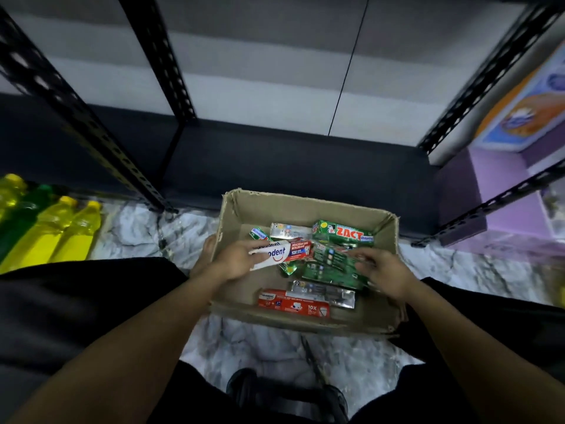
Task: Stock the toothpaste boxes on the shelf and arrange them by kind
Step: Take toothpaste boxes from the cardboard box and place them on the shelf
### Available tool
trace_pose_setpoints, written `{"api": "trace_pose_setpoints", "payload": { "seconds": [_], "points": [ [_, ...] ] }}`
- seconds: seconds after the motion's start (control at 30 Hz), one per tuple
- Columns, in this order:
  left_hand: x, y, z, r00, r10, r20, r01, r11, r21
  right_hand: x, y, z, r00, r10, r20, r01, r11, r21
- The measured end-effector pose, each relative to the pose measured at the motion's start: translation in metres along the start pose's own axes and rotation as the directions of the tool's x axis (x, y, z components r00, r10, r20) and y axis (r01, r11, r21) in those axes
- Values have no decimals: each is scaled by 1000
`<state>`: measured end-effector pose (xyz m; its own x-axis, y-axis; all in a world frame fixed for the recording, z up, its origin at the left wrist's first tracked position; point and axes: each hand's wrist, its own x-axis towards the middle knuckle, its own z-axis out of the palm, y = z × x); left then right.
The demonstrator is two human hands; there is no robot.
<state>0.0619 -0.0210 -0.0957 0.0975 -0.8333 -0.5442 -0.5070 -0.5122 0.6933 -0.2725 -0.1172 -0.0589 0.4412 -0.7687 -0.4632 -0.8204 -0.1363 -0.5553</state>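
Carton [305,206] of toothpaste boxes sits on the marbled floor [137,228], with the dark bottom shelf [275,160] at its 12 o'clock and yellow bottles [61,231] at its 9 o'clock. Left hand [232,261] pinches a white-and-red Pepsodent box [282,254] at the carton's 9 o'clock side; right hand [388,273] curls its fingers round the end of a green box [333,267] at 3 o'clock. Loose inside lie a green ZACT box [345,232] at 1 o'clock and a red box [293,304] and silver box [324,293] at 6 o'clock.
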Motion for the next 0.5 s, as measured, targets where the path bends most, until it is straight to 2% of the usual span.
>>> {"api": "trace_pose_setpoints", "payload": {
  "seconds": [0.27, 0.5],
  "points": [
    [-64, 78, -87, 953, 289, -88, -273, 949, 156, -42, -64, -78, 954, -222, -204, 231, 973, 19],
    [-135, 161, -141, 833, 513, -206, -455, 848, 272, -98, -116, -160, 859, -361, -363, 396, 918, 23]
  ]
}}
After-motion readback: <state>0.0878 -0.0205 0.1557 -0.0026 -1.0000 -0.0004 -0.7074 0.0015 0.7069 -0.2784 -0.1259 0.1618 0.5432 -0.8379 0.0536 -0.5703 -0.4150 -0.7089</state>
